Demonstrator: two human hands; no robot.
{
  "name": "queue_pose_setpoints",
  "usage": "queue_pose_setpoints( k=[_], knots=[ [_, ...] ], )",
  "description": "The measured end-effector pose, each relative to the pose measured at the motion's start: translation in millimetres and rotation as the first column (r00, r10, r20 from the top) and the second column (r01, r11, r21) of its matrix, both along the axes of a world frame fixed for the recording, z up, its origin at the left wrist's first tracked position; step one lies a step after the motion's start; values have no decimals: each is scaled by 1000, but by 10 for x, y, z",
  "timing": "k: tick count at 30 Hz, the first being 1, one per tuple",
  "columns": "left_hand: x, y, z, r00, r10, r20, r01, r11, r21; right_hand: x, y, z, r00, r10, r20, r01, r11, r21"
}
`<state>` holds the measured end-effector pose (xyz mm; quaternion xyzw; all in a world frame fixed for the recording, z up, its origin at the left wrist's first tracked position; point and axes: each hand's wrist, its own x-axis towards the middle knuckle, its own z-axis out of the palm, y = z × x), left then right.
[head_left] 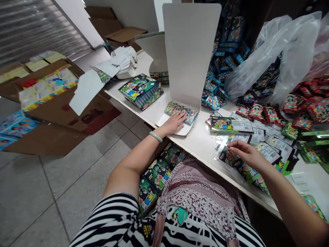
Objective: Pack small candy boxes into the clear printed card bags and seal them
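Note:
My left hand lies flat with fingers stretched out on a row of small colourful candy packets sitting on the base of a white card display backing that stands upright on the white table. My right hand is over a spread of clear printed header bags near the table's front edge, fingers curled in a pinch on one bag's edge. A filled green pack lies just beyond that hand.
A closed green display box and stacked white cards sit at the table's far left. Heaps of blue and red packets and clear plastic sacks fill the right. Open cartons stand on the tiled floor; boxes lie under the table.

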<state>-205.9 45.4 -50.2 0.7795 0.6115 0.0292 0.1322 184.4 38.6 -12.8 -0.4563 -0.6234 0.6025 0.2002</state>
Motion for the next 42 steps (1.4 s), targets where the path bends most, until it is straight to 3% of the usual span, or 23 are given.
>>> queue_pose_setpoints(
  k=[7,10,12,15,17,19,20,23,27,29,31,33,34,36,37,39,42],
  knots=[
    [-118,187,16,999,-8,-45,2,991,-132,63,45,-2,999,-20,27,20,1000,-3],
    [-200,315,45,1000,-29,12,30,999,-40,191,209,-9,988,-133,76,121,982,147],
    [-139,369,111,994,12,112,-22,996,90,321,398,-46,941,-303,151,240,911,335],
    [253,382,249,952,-4,308,-104,937,333,486,710,-124,819,-510,264,296,769,566],
    [687,386,308,923,-160,350,12,920,391,518,869,-168,773,-543,329,263,746,611],
    [1169,434,306,906,-287,312,198,937,288,479,956,-197,741,-533,408,219,766,604],
    [1397,482,283,916,-290,277,237,949,210,440,971,-208,725,-524,447,196,779,596],
    [1909,708,182,968,-191,163,186,981,45,330,935,-239,720,-501,481,180,803,568],
    [2116,977,123,979,-187,76,188,982,1,466,825,-258,849,-447,281,254,812,526],
    [2070,1007,139,971,-224,82,220,974,57,739,787,-231,851,-481,209,294,768,569],
    [1976,963,160,961,-233,149,211,966,151,1132,762,-179,760,-614,213,346,659,667],
    [1876,869,172,934,-263,242,210,951,225,1570,747,-124,574,-773,271,368,539,758],
    [1836,812,174,920,-276,277,211,947,243,1775,747,-104,469,-823,320,359,509,782],
    [1793,695,175,896,-307,320,241,943,232,2106,770,-87,317,-835,449,312,539,782],
    [1788,641,176,888,-318,331,259,943,212,2222,795,-88,286,-811,510,272,579,769],
    [1795,551,181,881,-329,340,289,943,165,2360,858,-90,273,-752,601,158,651,743],
    [1785,443,201,885,-320,337,297,948,118,2404,921,-46,267,-723,637,5,662,749]
  ],
)
